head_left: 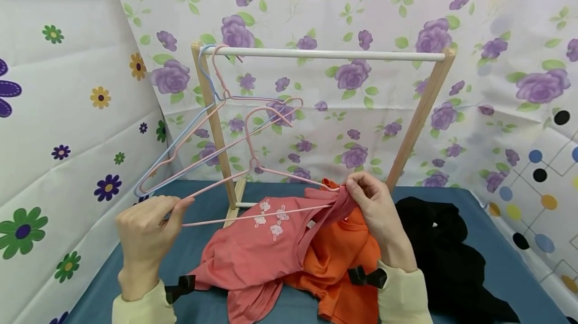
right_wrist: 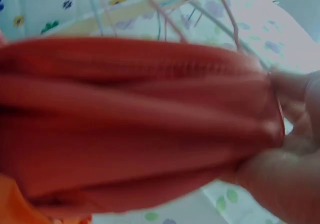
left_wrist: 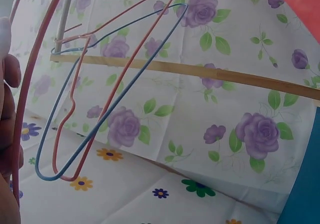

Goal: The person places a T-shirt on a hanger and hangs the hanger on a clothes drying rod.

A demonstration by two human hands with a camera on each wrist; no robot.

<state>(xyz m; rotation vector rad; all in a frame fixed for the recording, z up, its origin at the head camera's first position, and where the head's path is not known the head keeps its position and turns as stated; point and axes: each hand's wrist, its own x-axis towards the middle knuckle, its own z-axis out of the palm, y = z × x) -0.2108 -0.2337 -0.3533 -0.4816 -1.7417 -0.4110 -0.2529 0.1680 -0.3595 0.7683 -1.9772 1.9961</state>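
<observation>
A pink hanger (head_left: 289, 172) is held up in front of the rack, hook upward. My left hand (head_left: 146, 238) grips its left end, fingers curled round the wire. At its right end, my right hand (head_left: 377, 213) pinches the neckline of a pink shirt (head_left: 257, 249), and that end of the hanger sits inside the gathered cloth. White flower-like patches mark the shirt's front; its lower part droops onto the blue surface. In the right wrist view the pink cloth (right_wrist: 125, 119) is blurred and hides most of the hanger.
An orange garment (head_left: 347, 264) lies under and beside the shirt, with a black garment (head_left: 442, 259) to the right. Behind stands a wooden rack with a white bar (head_left: 325, 54). A blue hanger (head_left: 155, 163) and another pink hanger (head_left: 217, 68) hang at its left end.
</observation>
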